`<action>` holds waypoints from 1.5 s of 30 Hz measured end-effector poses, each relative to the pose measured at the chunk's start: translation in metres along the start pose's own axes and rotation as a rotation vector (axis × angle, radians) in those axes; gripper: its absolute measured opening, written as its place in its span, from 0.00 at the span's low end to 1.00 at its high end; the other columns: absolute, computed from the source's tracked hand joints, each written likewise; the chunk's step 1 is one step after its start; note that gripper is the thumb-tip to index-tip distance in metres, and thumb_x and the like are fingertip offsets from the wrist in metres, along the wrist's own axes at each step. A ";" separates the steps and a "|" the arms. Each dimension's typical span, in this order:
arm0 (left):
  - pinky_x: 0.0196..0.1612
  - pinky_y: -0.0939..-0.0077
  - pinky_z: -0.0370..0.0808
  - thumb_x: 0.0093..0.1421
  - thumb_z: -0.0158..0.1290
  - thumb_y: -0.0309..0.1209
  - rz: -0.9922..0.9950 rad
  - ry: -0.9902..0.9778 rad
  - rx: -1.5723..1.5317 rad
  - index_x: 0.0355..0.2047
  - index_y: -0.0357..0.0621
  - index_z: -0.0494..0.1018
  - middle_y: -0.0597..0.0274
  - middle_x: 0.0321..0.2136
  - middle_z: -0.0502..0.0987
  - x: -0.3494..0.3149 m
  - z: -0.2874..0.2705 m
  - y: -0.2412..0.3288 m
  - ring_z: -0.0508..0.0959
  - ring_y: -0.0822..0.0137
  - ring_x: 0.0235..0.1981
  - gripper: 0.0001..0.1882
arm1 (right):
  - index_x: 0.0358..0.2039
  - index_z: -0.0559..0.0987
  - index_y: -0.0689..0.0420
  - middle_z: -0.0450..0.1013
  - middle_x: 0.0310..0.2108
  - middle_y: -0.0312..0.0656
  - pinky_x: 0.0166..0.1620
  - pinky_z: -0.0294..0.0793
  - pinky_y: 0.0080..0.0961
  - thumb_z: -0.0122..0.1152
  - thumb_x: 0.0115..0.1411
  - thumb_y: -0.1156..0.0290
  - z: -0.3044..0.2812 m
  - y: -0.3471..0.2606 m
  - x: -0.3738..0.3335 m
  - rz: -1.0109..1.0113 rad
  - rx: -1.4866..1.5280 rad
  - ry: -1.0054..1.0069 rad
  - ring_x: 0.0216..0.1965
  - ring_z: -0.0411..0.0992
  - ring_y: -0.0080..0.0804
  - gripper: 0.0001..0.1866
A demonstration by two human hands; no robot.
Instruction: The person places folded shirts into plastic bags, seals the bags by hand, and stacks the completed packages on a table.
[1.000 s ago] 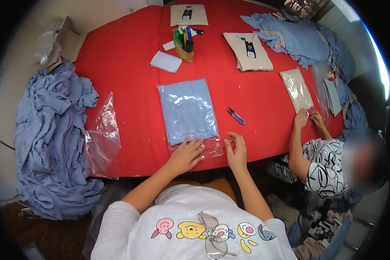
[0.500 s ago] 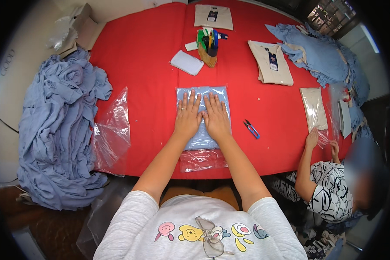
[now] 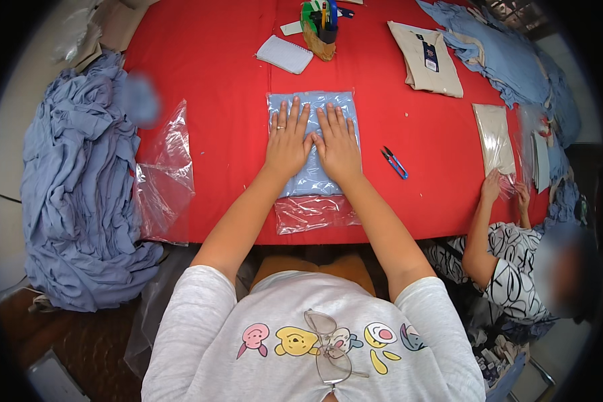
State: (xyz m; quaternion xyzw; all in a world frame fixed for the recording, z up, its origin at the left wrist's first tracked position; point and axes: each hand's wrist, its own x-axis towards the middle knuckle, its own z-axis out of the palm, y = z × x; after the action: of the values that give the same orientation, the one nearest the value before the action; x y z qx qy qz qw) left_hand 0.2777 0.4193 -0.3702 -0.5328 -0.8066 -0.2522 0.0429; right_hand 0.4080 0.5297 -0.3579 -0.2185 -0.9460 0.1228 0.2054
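1. The table (image 3: pixel 208 74) is covered in smooth red cloth, its near edge running left to right just in front of the person.
2. A large rumpled heap of blue fabric (image 3: pixel 74 201) hangs over the table's left end; a second blue heap (image 3: pixel 509 53) lies at the far right.
3. Crinkled clear bags (image 3: pixel 164 177) lie beside the left heap, glossy and empty.
4. The folded blue shirt (image 3: pixel 311 110), a flat soft rectangle, sits mid-table inside a clear bag (image 3: pixel 309 213); its long axis runs away from the person, and the bag's empty, wrinkled end points toward the near edge.
5. The left hand (image 3: pixel 288 144) and right hand (image 3: pixel 338 144) lie flat and fully spread, side by side on the shirt, palms down, gripping nothing.
6. A beige folded shirt (image 3: pixel 425 57) lies far right; another in a bag (image 3: pixel 494 137) lies before a co-worker's hands (image 3: pixel 506 191).
7. A cup (image 3: pixel 320 30) holds what seem to be pens.
8. A white pad (image 3: pixel 285 53) lies left of the cup.
9. Blue snips (image 3: pixel 394 162) lie right of the right hand.
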 end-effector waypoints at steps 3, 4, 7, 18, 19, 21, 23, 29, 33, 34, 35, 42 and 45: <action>0.80 0.37 0.46 0.71 0.55 0.45 0.000 -0.028 0.006 0.80 0.51 0.57 0.48 0.82 0.48 -0.014 -0.014 0.014 0.46 0.40 0.82 0.40 | 0.77 0.64 0.57 0.57 0.79 0.56 0.79 0.49 0.57 0.53 0.77 0.57 -0.020 -0.008 -0.031 0.060 0.026 -0.035 0.80 0.53 0.54 0.33; 0.80 0.37 0.46 0.71 0.55 0.47 0.070 -0.089 -0.012 0.80 0.54 0.57 0.48 0.82 0.48 -0.026 -0.019 0.019 0.46 0.40 0.82 0.41 | 0.75 0.67 0.57 0.59 0.77 0.55 0.78 0.52 0.56 0.56 0.75 0.59 -0.030 -0.013 -0.048 0.018 0.039 -0.010 0.78 0.56 0.54 0.31; 0.80 0.35 0.44 0.67 0.58 0.57 0.267 -0.252 0.030 0.80 0.68 0.58 0.49 0.83 0.46 -0.079 -0.015 0.022 0.45 0.41 0.83 0.44 | 0.65 0.77 0.57 0.69 0.68 0.50 0.70 0.64 0.52 0.65 0.69 0.67 -0.057 -0.029 -0.113 -0.103 0.155 0.020 0.69 0.66 0.51 0.25; 0.79 0.32 0.46 0.64 0.57 0.65 0.247 -0.249 0.040 0.80 0.69 0.58 0.51 0.83 0.44 -0.085 -0.022 0.031 0.44 0.42 0.83 0.47 | 0.42 0.83 0.57 0.74 0.43 0.41 0.51 0.73 0.42 0.70 0.60 0.73 -0.049 -0.069 -0.160 -0.103 0.325 -0.224 0.48 0.72 0.43 0.10; 0.79 0.32 0.46 0.64 0.57 0.66 0.243 -0.248 0.044 0.80 0.69 0.58 0.51 0.83 0.44 -0.086 -0.022 0.031 0.44 0.42 0.83 0.47 | 0.42 0.83 0.57 0.74 0.43 0.42 0.51 0.73 0.42 0.69 0.60 0.73 -0.047 -0.068 -0.162 -0.143 0.317 -0.230 0.47 0.73 0.43 0.09; 0.80 0.33 0.46 0.64 0.57 0.66 0.251 -0.240 0.050 0.80 0.69 0.58 0.51 0.83 0.44 -0.085 -0.021 0.032 0.44 0.42 0.83 0.47 | 0.42 0.82 0.58 0.74 0.42 0.42 0.51 0.73 0.42 0.67 0.61 0.73 -0.045 -0.064 -0.169 -0.213 0.317 -0.233 0.46 0.73 0.43 0.09; 0.80 0.33 0.45 0.64 0.57 0.66 0.259 -0.234 0.049 0.80 0.68 0.59 0.51 0.83 0.44 -0.085 -0.021 0.032 0.44 0.43 0.83 0.48 | 0.43 0.82 0.59 0.75 0.43 0.43 0.51 0.73 0.41 0.64 0.63 0.73 -0.048 -0.062 -0.186 -0.263 0.335 -0.221 0.45 0.73 0.43 0.09; 0.80 0.33 0.43 0.64 0.58 0.65 0.261 -0.228 0.026 0.80 0.66 0.59 0.51 0.83 0.44 -0.087 -0.021 0.038 0.43 0.43 0.83 0.47 | 0.47 0.82 0.59 0.77 0.46 0.43 0.54 0.74 0.40 0.61 0.62 0.71 -0.065 -0.063 -0.215 -0.350 0.215 -0.203 0.46 0.75 0.43 0.13; 0.80 0.34 0.42 0.64 0.60 0.62 0.248 -0.263 0.051 0.80 0.66 0.58 0.51 0.83 0.45 -0.088 -0.024 0.041 0.44 0.45 0.83 0.48 | 0.53 0.81 0.58 0.77 0.50 0.45 0.58 0.73 0.42 0.63 0.58 0.76 -0.090 -0.060 -0.211 -0.305 0.238 -0.147 0.52 0.75 0.46 0.21; 0.80 0.34 0.42 0.64 0.60 0.61 0.242 -0.281 0.052 0.80 0.66 0.58 0.51 0.83 0.45 -0.087 -0.024 0.043 0.44 0.45 0.83 0.48 | 0.55 0.80 0.58 0.76 0.51 0.46 0.59 0.73 0.43 0.63 0.57 0.78 -0.097 -0.053 -0.204 -0.223 0.215 -0.104 0.54 0.74 0.47 0.23; 0.80 0.34 0.42 0.64 0.59 0.60 0.287 -0.276 0.025 0.80 0.66 0.58 0.51 0.83 0.46 -0.086 -0.024 0.048 0.45 0.46 0.83 0.47 | 0.57 0.80 0.58 0.76 0.52 0.47 0.60 0.72 0.44 0.63 0.56 0.79 -0.102 -0.047 -0.199 -0.137 0.195 -0.060 0.55 0.74 0.49 0.25; 0.81 0.35 0.42 0.73 0.51 0.52 0.452 -0.313 0.056 0.80 0.67 0.57 0.55 0.83 0.48 -0.081 -0.006 0.068 0.48 0.47 0.83 0.38 | 0.53 0.80 0.56 0.76 0.46 0.42 0.59 0.71 0.43 0.67 0.58 0.76 -0.097 -0.009 -0.160 -0.175 0.146 -0.224 0.54 0.73 0.45 0.20; 0.81 0.36 0.43 0.75 0.49 0.49 0.456 -0.315 0.057 0.80 0.68 0.57 0.57 0.83 0.48 -0.079 -0.005 0.066 0.49 0.48 0.82 0.35 | 0.48 0.81 0.56 0.76 0.41 0.42 0.56 0.72 0.42 0.66 0.60 0.74 -0.090 0.003 -0.163 -0.232 0.100 -0.244 0.49 0.74 0.43 0.14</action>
State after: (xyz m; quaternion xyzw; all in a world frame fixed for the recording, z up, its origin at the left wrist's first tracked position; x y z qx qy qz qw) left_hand 0.3692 0.3710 -0.3690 -0.7319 -0.6692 -0.1274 -0.0124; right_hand 0.5825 0.4697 -0.3337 -0.0810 -0.9755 0.1706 0.1126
